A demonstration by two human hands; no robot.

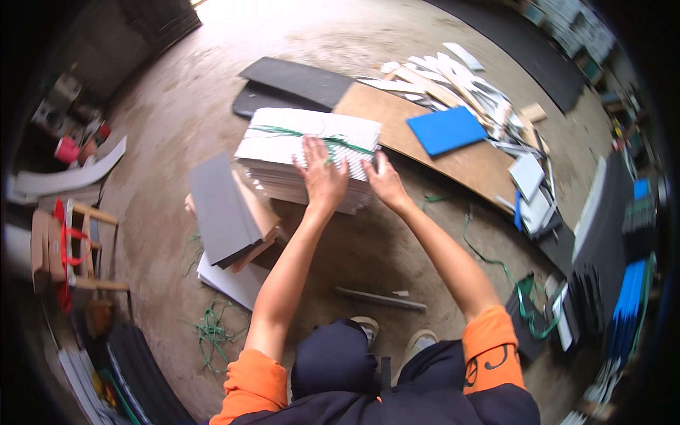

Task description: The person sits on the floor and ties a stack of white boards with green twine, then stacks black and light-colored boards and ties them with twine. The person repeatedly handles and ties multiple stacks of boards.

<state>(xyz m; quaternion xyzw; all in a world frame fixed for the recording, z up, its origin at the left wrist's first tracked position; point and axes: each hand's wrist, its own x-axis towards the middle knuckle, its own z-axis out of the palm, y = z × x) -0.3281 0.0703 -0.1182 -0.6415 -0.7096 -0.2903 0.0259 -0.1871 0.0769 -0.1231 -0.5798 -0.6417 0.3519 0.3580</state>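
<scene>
A thick stack of white ribbed sheets (283, 145) stands in front of me, with green twine (280, 130) running across its top. My left hand (324, 176) lies on the top sheet, fingers spread over the twine. At the stack's right end, my right hand (388, 185) touches the corner, its thumb and fingers apart. A small dark spot shows by its fingertips, too small to name. Left of the stack, grey boards (225, 205) lean over tan pieces. Behind it lie black boards (297, 81).
A brown board (453, 161) carries a blue panel (446, 130). White offcuts (453, 78) are heaped beyond it. Tangled green twine (216, 333) and a narrow strip (382, 299) lie on the floor. A wooden stool (92, 244) stands left; dark and blue sheets (630, 297) line the right.
</scene>
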